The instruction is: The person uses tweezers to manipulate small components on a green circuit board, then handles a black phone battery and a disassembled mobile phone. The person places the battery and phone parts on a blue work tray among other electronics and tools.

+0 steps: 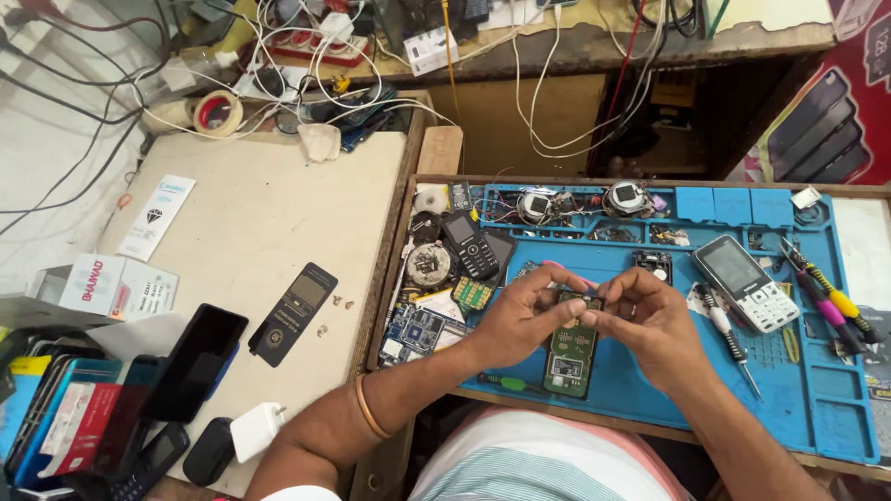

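One white charger plug (254, 430) at 7 o'clock, beside one black smartphone (195, 362) lying face up. One dark phone back cover (293, 313) on the pale tabletop (251, 213), three small screws just beside it. One roll of tape (218, 113) at 10 o'clock among white cables. One black keypad phone (470, 244) at the left edge of the blue work mat (817, 390). Left hand (520, 320) at centre, fingertips pinched on the top of one green circuit board (571, 351). Right hand (650, 325) just beside, fingers closed on the same top edge; board upright against the mat, lower end near 6 o'clock. One white keypad phone (744, 281) at 3 o'clock. One screwdriver (729, 334) near it. Several coloured-handled tools at the far right, exact number unclear.
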